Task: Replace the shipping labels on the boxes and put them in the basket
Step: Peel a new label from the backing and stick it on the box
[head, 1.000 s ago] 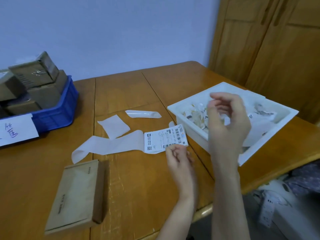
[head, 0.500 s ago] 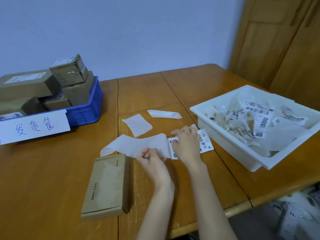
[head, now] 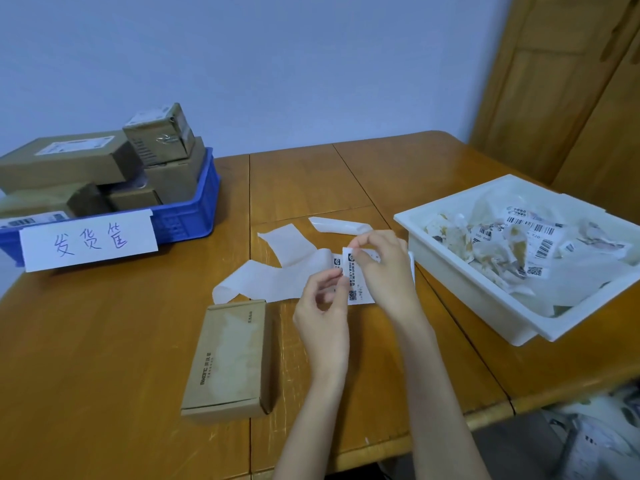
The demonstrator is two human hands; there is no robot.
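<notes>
Where label (head: 356, 284) lay flat, right hand (head: 381, 268) pinches corner up; left hand (head: 323, 306) pinches backing strip (head: 273, 277).

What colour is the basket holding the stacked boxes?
Blue: the basket is blue plastic with a white handwritten paper sign on its front, shown in the head view.

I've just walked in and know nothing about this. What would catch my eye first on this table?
Probably the two hands at the middle: the right hand and left hand are pinching a printed shipping label at the end of a white backing strip. At the right sits a white tray heaped with crumpled old labels; at the left, a blue basket stacked with boxes, and one flat cardboard box lies in front.
</notes>
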